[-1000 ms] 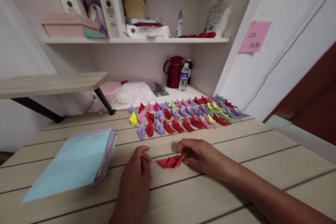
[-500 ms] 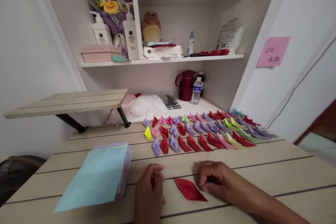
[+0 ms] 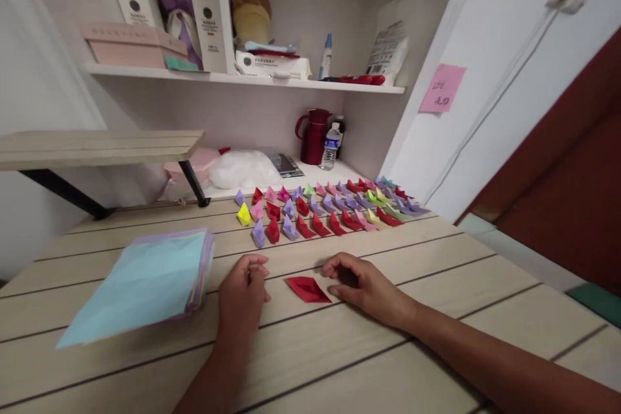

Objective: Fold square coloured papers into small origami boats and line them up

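A red folded paper boat [image 3: 309, 289] lies on the wooden tabletop between my two hands. Just left of it rests my left hand [image 3: 244, 290], fingers loosely bent and apart, holding nothing. My right hand [image 3: 365, 286] is on the boat's other side, its thumb and fingers curved with a gap between them; the thumb is close to the boat's right tip, and I cannot tell whether they touch. Beyond the hands stand rows of small paper boats in red, lilac, pink, yellow and green, among them a bright yellow boat [image 3: 243, 214] at the left end.
A stack of coloured paper with a light blue sheet [image 3: 140, 284] on top lies to the left. Behind it is a raised wooden shelf [image 3: 97, 145] on black legs. At the back stand a dark red jug [image 3: 315, 137] and a water bottle [image 3: 330, 147].
The view has shifted, so everything sits further left and higher in the picture. My right hand's thumb and fingers have spread apart. The red boat remains on the table between the hands.
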Demonstrator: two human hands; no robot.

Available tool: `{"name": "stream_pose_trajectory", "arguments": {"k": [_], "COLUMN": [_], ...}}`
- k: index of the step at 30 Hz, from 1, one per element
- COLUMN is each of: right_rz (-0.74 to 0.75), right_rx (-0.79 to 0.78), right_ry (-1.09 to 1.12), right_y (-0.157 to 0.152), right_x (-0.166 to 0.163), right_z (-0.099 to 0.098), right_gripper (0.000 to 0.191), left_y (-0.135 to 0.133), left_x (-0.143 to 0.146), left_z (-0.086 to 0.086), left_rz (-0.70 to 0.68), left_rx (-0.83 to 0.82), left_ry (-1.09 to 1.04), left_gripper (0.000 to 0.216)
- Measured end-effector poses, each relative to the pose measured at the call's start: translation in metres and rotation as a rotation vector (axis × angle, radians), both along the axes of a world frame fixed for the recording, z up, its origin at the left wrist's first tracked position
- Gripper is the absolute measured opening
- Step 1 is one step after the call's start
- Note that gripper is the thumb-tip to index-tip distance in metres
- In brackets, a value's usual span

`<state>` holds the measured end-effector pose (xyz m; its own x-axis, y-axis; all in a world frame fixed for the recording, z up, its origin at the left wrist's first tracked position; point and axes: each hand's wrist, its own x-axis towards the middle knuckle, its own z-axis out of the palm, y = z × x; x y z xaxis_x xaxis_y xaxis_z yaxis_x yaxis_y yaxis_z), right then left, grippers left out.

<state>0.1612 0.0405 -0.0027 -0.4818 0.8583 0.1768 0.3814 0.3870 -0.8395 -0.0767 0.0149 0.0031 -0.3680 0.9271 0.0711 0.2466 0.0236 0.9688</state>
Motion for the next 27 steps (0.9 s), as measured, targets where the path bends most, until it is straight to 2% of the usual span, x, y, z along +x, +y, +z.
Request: {"name": "stream_pose_trajectory", "arguments": {"k": [2,4,7,9,18,27], "right_rz": [-0.037,-0.042,0.045,0.086,0.056,0.068], "right_rx": [0.114,0.327,0.621,0.704,0.659,0.672], "right_ry": [-0.076,-0.208,-0.383,-0.431,-0.363,-0.327], "right_y": [-0.014,-0.025,-0.034,-0.035,-0.025,-0.018], "right_x": [0.005,0.008,0.010,0.009,0.003,-0.002], "right_z": [-0.002,-0.004,-0.007,-0.008,-0.004,-0.007], "right_gripper": [0.033,0.039,0.036,0.033,0.020,0.022], "left_y": [0.000,0.001,0.000,0.000,-0.001,-0.001], "left_x": [0.000,0.000,0.000,0.000,0.000,0.002], "left_z": [-0.001,-0.002,-0.004,-0.004,-0.003,-0.002], "left_rz": [-0.005,-0.009,-0.010,-0.009,-0.028,-0.045], "left_rx": [0.003,0.003,0.003,0.003,-0.017,-0.027], "left_ry": [0.005,0.010,0.016,0.020,0.051,0.075], "left_gripper": [0.022,0.021,0.020,0.020,0.021,0.021]}}
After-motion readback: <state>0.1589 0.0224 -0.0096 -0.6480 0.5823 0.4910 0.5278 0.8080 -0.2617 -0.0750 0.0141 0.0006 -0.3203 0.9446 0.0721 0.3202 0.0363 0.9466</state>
